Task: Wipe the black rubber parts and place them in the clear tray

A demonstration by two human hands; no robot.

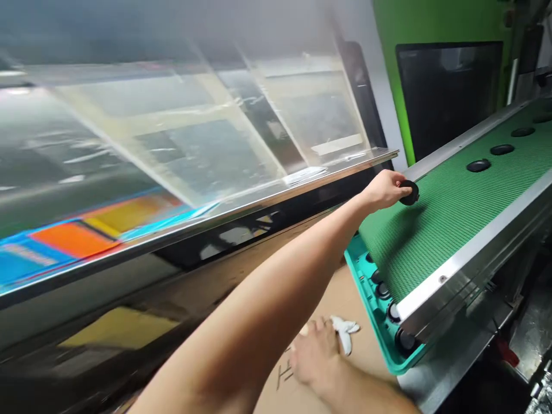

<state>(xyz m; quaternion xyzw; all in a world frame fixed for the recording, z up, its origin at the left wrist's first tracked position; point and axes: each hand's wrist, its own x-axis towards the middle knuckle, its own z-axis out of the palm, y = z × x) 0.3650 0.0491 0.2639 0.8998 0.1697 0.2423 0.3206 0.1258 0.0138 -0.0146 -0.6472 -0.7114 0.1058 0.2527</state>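
My left hand (385,188) reaches across to the near end of the green conveyor belt (448,213). Its fingers pinch a round black part (409,192), tilted on edge above the belt. Lower down, my right hand (314,352) is over brown cardboard (340,296), fingers curled and their tips hidden. A crumpled white cloth-like piece (345,330) lies right against those fingers; whether they grip it is unclear. Farther up the belt lie several flat black round parts (478,165).
A teal tray (371,302) with several round black parts stands under the belt's end. Metal rails (466,259) edge the conveyor. Left is a slanted clear panel (207,155) with a metal lower edge; a dark screen (451,103) on a green housing stands behind.
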